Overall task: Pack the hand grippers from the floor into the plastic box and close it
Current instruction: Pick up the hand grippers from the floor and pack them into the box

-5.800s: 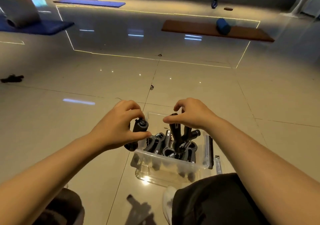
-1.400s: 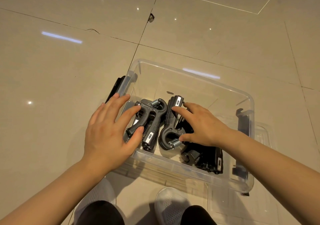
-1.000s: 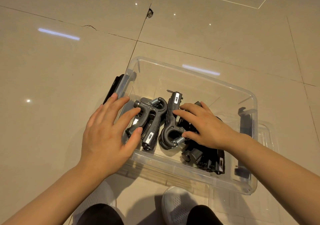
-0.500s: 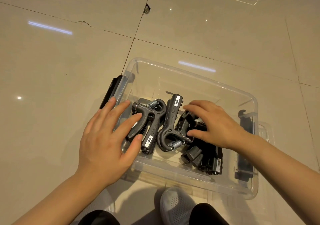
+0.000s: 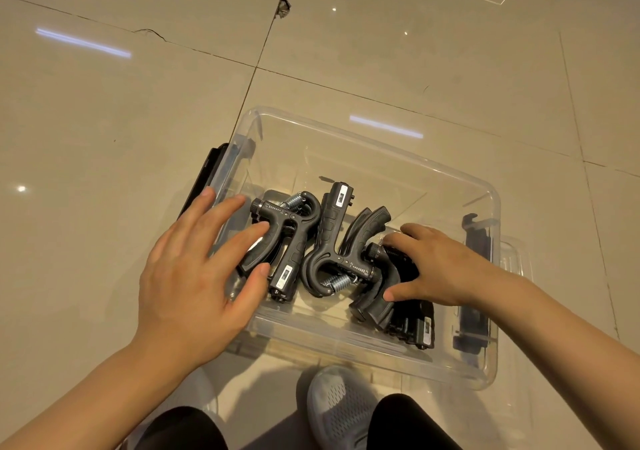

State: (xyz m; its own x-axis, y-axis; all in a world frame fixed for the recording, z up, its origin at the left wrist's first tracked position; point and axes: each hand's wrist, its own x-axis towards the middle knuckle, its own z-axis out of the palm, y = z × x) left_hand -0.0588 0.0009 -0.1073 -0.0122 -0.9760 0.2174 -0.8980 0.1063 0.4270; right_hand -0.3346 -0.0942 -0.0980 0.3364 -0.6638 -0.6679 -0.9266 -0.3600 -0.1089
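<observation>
I'm over a glossy beige tiled floor with dark grout lines and one cracked joint. A clear rectangular plastic box sits on it, and my grey mesh shoe just beside its near wall.

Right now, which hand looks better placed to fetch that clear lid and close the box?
The right hand, probably. The clear lid lies on the floor beside the plastic box on its right side, nearest that hand. The left hand is over the box's opposite end, touching a hand gripper.
</observation>
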